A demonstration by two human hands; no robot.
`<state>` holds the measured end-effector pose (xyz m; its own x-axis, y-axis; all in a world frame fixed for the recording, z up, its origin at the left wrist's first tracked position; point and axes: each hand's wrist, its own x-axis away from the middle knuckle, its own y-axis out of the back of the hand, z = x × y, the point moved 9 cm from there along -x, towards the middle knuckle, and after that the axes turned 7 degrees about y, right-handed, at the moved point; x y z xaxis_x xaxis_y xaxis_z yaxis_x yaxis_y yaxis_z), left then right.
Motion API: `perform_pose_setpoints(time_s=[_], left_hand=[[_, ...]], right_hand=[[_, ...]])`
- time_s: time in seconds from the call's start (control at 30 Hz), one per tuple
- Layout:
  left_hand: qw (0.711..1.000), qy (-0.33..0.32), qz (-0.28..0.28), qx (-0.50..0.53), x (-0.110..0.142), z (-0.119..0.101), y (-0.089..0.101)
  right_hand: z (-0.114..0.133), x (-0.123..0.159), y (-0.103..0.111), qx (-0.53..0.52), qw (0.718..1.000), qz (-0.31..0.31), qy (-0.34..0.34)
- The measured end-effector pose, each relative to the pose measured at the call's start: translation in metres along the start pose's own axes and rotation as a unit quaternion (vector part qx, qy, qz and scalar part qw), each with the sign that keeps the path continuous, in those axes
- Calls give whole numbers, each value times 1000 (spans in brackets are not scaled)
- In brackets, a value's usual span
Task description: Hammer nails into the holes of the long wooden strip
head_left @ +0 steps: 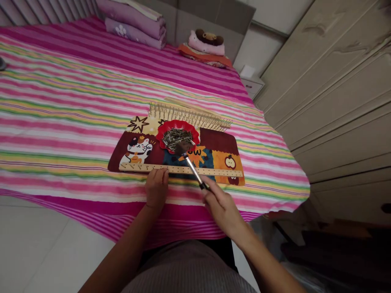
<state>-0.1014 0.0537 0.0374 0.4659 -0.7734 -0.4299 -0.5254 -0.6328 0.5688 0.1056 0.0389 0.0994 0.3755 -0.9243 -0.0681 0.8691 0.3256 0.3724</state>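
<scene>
My right hand (221,205) is wrapped round the dark grip of a hammer (193,169). Its metal shaft slants up and left across a wooden strip (201,171), with the dark head over the near side of a red scalloped bowl (161,140). Many loose nails (175,139) fill the bowl. My left hand (157,187) is closed at the strip's near edge, left of the shaft, fingertips pinched together; what they hold is too small to make out. Several nails (139,166) stand in the strip's left end, and a row of small holes or marks runs rightward along it.
The strip and bowl rest on a patterned mat (216,140) with a cat picture. Behind the bowl lie wooden strips bristling with upright nails (189,116). Striped cloth (61,134) covers the bed. Folded bedding (134,28) sits at the back; a wardrobe (330,93) stands right.
</scene>
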Motion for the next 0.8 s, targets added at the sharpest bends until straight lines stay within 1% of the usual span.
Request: perform_pose_setpoints(time_s=[0.1,0.17,0.23,0.3,0.37,0.47,0.5,0.57,0.63,0.67,0.73,0.8], left_hand=[[1000,-7,-1,6,-1,-1,1],[1000,-14,-7,10,-2,-1,3],[999,-26,-17,17,-2,-2,6],[998,-45,-23,24,-1,-6,12],[997,-61,-27,25,1,-13,21],[996,-79,-30,19,-4,-28,38],[996,-85,-29,14,-9,-34,42],[996,-90,-19,-6,-27,-46,45],[994,-93,4,-48,-53,-57,37],[992,-90,39,-77,-66,-61,27],[974,-88,134,-158,-89,-67,-3],[941,-78,227,-238,-103,-67,-32]], right_hand=[[-31,-7,36,20,995,-99,-20],[-55,-13,66,68,982,-176,-26],[-74,-18,93,124,964,-236,-12],[-92,-22,110,160,952,-260,-12],[-109,-22,118,172,948,-267,-27],[-122,-20,120,176,947,-266,-35],[-124,-19,120,179,947,-266,-34],[-127,-19,118,185,945,-268,-33],[-130,-20,118,187,943,-273,-33],[-132,-20,118,186,942,-276,-33],[-136,-21,118,184,941,-281,-28],[-139,-21,119,180,941,-286,-20]])
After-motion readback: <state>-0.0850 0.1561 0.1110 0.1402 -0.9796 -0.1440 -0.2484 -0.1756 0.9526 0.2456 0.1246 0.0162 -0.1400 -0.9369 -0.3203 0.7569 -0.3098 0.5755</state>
